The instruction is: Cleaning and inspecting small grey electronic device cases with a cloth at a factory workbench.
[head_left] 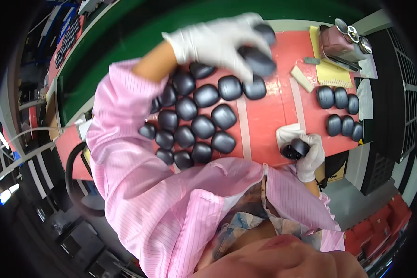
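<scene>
Both my hands wear white gloves. Up at the table's far side, my left hand [222,44] is closed around a smooth black rounded case [258,61], slightly blurred by motion. Another dark case [265,33] shows just behind its fingers; whether they touch it is hard to tell. Under the thumb, a black case [255,88] lies on the red mat. Near the front edge at the right, my right hand [312,156] grips a black case [299,147] that looks hinged open. A folded white cloth [289,133] lies just beyond it.
Several black cases [203,126] stand in rows on the red mat [264,123] at the left. Two short rows [341,98] sit at the right. Behind them are a yellow notepad [329,74], a metal tray with capped bottles [340,44], and an off-white block [302,78].
</scene>
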### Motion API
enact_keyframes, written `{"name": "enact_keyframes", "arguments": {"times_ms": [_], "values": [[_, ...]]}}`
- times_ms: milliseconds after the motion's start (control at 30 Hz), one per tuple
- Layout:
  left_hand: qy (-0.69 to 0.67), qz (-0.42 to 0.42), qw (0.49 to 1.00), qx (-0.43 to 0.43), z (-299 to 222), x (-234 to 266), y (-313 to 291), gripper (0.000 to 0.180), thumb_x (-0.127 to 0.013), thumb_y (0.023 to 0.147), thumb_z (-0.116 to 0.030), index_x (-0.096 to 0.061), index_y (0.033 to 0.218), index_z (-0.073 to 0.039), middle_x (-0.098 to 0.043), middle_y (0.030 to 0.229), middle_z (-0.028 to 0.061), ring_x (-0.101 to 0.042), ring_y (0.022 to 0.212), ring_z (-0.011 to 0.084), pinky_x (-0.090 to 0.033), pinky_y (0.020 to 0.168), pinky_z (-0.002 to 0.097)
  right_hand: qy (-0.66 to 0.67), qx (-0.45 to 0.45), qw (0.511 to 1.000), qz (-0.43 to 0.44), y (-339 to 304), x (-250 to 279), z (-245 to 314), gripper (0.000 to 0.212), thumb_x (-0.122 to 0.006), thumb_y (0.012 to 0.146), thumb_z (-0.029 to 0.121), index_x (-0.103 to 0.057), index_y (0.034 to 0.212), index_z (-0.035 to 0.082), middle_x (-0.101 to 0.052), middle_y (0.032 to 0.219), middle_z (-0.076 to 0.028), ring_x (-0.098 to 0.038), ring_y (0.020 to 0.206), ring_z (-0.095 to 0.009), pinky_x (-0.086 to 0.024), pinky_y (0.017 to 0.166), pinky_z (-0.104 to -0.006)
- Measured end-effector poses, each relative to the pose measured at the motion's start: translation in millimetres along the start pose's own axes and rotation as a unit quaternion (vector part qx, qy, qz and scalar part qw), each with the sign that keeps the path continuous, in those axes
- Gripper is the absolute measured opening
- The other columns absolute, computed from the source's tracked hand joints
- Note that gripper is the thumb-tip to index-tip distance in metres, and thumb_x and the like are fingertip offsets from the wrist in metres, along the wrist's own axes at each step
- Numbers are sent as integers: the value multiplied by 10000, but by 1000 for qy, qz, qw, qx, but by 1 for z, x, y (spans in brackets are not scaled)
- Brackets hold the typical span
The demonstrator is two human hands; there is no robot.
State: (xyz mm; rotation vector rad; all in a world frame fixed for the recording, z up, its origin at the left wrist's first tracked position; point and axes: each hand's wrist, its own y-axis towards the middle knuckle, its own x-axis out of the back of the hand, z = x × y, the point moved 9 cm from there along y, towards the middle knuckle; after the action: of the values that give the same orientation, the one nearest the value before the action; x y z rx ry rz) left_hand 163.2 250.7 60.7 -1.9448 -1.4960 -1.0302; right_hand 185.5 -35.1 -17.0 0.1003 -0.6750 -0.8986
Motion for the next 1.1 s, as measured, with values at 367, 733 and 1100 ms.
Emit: {"name": "enact_keyframes", "arguments": {"times_ms": [367, 733, 1100], "values": [[156, 216, 948, 176, -87, -113, -62, 615, -775, 639, -328, -632, 1199, -119, -456, 1289, 244, -652, 800, 326, -531, 678, 410, 72, 26, 997, 18, -6, -6, -2, 446, -332, 986, 235, -632, 848, -65, -639, 815, -150, -627, 765, -267, -494, 712, -356], [269, -190, 928, 175, -177, -178, -143, 490, -660, 770, -237, -573, 1237, -115, -580, 1135, 54, -593, 821, 175, -439, 751, 322, 110, 68, 991, 32, -10, -6, -1, 436, -350, 987, 246, -640, 843, -46, -643, 822, -146, -630, 765, -251, -500, 713, -341], [-590, -363, 714, 101, -184, -216, -115, 796, -664, 850, -291, -227, 1481, -78, -403, 1376, 109, -395, 1271, 189, -319, 1055, 343, 134, 304, 920, 206, -40, -32, 127, 294, -442, 945, 209, -649, 869, 15, -643, 838, -128, -595, 734, -282, -453, 750, -383]]}}
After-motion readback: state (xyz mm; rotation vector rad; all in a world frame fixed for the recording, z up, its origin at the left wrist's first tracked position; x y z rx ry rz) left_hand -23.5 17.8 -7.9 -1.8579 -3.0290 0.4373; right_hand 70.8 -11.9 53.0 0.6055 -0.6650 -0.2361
